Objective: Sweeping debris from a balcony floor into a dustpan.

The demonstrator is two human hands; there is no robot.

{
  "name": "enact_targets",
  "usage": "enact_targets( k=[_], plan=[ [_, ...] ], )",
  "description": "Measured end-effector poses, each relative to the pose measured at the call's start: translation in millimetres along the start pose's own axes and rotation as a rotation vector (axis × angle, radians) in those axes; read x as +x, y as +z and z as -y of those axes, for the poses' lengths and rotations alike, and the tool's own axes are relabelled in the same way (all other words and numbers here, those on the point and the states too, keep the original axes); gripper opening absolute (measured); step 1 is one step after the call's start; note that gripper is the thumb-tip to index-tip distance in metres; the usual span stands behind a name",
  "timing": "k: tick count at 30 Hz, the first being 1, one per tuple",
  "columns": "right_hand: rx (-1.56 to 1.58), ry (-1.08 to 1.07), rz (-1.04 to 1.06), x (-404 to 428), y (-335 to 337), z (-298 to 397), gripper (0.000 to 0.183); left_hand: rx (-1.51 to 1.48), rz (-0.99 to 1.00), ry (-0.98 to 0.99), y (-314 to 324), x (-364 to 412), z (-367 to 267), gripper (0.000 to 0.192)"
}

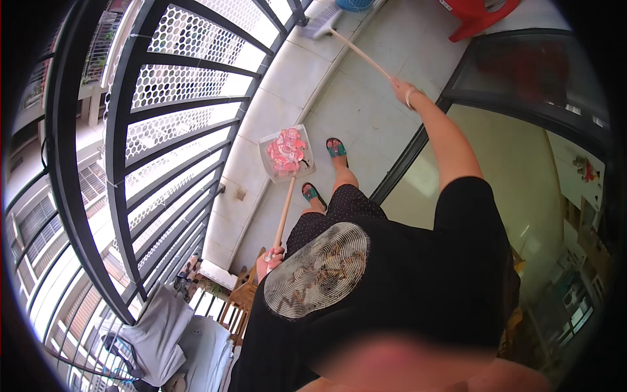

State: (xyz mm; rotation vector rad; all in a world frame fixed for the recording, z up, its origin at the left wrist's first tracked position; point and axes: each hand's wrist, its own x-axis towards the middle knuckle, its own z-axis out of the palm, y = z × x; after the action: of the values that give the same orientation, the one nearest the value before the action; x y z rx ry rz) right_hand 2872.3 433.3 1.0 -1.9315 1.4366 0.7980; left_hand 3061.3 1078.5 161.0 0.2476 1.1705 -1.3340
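Observation:
My left hand is closed around the wooden handle of a dustpan, close to my body. The pale, translucent dustpan lies in front of my feet, by the raised tiled ledge. In it rests a crumpled pink-and-white printed piece, with a small dark bit beside it; its material I cannot tell. My right arm is stretched out, and my right hand grips the light handle of a broom. At the far end the broom's grey-white bristle head touches the ledge.
Dark metal railings with white honeycomb mesh run along the left. A blue basket-like container and a red plastic object stand ahead. Glass sliding doors border the right. Hanging laundry and a wooden chair are behind, lower left.

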Motion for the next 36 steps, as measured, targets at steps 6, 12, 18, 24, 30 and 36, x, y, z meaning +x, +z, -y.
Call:
enact_targets(
  k=[6, 12, 18, 24, 30, 36],
  plan=[
    [0.117, -0.008, 0.003, -135.7, 11.0, -43.4, 0.035, 0.082, -0.057, 0.2, 12.0, -3.0, 14.6, 0.014],
    [-0.042, -0.202, -0.02, -172.2, -21.8, -16.0, 0.039, -0.013, 0.13, -0.031, 9.0, 6.9, 7.4, 0.006],
    [-0.13, -0.148, 0.097, -59.8, 34.5, 46.9, 0.038, -0.054, 0.056, -0.034, 30.4, 10.9, 15.1, 0.011],
    [-0.028, -0.127, -0.019, -123.0, 74.2, -76.6, 0.038, 0.005, 0.026, -0.072, 9.4, 9.5, 7.8, 0.012],
    [0.075, -0.018, 0.118, -243.6, 24.3, -67.0, 0.037, -0.016, 0.027, -0.077, -6.8, -3.2, 6.3, 0.01],
    [-0.094, -0.265, 0.128, -138.6, 73.1, 27.3, 0.038, 0.145, -0.284, 0.162, 12.1, 1.0, 11.1, 0.01]
  ],
)
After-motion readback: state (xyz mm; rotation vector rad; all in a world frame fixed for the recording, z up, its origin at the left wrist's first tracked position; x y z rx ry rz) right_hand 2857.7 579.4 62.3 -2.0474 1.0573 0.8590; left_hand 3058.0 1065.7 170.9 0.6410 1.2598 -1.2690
